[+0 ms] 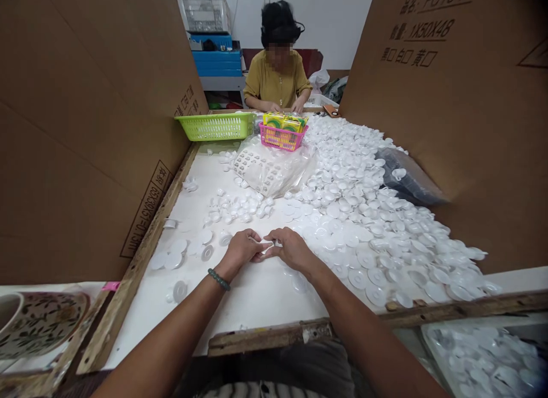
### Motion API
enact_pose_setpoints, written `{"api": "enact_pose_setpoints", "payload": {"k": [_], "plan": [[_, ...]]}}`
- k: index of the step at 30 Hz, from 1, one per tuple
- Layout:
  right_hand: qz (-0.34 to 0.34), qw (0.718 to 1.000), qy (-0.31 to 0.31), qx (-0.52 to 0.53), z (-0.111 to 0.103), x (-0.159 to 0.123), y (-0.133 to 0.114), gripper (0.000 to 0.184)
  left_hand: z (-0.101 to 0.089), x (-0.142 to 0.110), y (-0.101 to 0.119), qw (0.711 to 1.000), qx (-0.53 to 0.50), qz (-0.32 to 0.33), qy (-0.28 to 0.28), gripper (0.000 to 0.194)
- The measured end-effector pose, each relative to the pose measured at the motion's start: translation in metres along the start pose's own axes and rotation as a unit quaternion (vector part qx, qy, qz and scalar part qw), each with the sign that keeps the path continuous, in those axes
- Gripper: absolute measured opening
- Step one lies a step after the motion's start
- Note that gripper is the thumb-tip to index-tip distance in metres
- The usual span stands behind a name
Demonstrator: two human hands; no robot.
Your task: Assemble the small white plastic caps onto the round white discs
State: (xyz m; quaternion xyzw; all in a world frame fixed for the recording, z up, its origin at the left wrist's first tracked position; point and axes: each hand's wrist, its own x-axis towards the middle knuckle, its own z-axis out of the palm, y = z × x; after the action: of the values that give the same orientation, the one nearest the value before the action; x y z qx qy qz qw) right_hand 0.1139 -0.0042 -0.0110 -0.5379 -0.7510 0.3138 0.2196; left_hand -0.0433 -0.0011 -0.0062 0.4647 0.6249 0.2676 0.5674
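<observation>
My left hand [243, 248], with a green bead bracelet [219, 279] on its wrist, pinches a small white plastic disc [266, 247] near the middle of the table. From the other side my right hand [293, 248] grips the same disc between thumb and fingers. Fingers cover much of the disc, so its exact shape is hidden. Loose round white discs [175, 255] lie to the left of my hands. Beyond them sits a cluster of small white caps [240, 206]. A large heap of white plastic pieces [355, 187] spreads to the right.
Tall cardboard walls [85, 129] flank the white table, which has a wooden edge [269, 338]. At the back are a green basket [216, 127], a pink basket [282, 138] with yellow packets, and a plastic bag [274, 169]. A person in a yellow top [278, 81] works opposite.
</observation>
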Motion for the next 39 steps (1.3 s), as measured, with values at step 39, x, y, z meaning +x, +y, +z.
{"api": "enact_pose_setpoints", "payload": {"k": [39], "plan": [[-0.026,0.985,-0.09,-0.146,-0.031,-0.006,0.011,0.033,-0.017,-0.053,-0.005,0.789,0.5,0.321,0.155,0.023]]}}
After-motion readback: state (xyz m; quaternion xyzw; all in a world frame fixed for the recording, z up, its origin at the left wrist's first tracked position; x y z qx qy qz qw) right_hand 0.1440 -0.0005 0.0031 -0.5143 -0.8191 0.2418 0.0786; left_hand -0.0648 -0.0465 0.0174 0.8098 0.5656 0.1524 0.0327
